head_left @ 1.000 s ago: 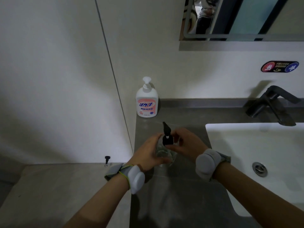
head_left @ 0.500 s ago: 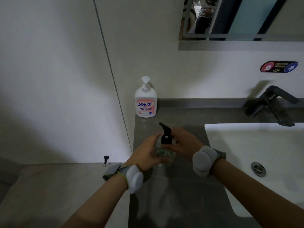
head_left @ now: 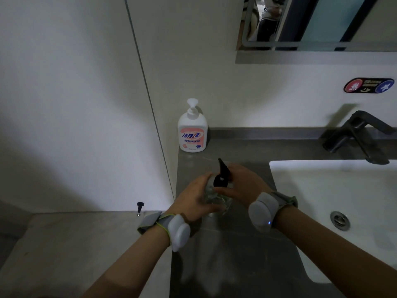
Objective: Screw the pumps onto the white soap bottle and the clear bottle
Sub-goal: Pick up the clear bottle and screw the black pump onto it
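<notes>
The clear bottle (head_left: 214, 197) stands on the grey counter (head_left: 236, 254), mostly hidden by my hands. My left hand (head_left: 193, 196) wraps its left side. A black pump (head_left: 222, 174) sits on the bottle's neck, its spout pointing up and away. My right hand (head_left: 242, 186) grips the pump's collar from the right. The white soap bottle (head_left: 192, 131), with a pink label and a white pump on top, stands at the back left corner of the counter against the wall.
A white sink basin (head_left: 333, 190) with a metal drain (head_left: 339, 220) fills the right. A black faucet (head_left: 354, 134) stands behind it. A mirror (head_left: 322, 22) hangs above. Left of the counter lies a lower ledge (head_left: 75, 244) with a small black knob (head_left: 140, 206).
The pump's spout has swung from pointing up-left to more upright as my right hand turned it. Both hands stay on the bottle in the same spot.
</notes>
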A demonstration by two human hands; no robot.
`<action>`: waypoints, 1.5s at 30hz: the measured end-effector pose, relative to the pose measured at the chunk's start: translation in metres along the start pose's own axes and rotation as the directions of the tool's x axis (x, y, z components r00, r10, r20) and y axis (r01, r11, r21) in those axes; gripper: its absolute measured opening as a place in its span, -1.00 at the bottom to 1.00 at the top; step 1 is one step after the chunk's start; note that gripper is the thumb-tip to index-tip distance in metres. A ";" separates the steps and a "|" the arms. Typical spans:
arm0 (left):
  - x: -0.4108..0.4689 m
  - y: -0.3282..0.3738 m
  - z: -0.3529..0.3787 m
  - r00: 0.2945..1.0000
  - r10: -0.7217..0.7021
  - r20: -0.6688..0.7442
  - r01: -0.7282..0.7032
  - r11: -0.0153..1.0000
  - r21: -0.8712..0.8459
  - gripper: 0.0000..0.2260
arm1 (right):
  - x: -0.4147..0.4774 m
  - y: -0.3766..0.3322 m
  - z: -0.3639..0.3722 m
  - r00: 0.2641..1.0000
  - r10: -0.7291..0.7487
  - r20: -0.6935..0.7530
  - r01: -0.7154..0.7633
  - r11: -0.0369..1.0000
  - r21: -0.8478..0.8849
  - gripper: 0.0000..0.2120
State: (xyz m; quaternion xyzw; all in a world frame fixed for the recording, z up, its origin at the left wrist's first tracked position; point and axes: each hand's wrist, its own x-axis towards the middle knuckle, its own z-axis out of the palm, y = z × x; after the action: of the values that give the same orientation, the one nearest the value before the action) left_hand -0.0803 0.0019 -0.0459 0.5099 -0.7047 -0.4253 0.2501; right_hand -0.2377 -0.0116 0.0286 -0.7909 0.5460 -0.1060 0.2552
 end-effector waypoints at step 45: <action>0.002 0.003 0.001 1.000 0.013 -0.019 -0.012 0.999 0.038 -0.42 | -0.007 0.006 0.020 0.995 0.070 -0.064 -0.064 0.994 0.087 -0.65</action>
State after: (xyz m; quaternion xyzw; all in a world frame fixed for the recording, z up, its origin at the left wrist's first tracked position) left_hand -0.0835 0.0003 -0.0440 0.5142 -0.7134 -0.4053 0.2499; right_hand -0.2368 -0.0010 0.0094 -0.7564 0.5756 -0.1471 0.2735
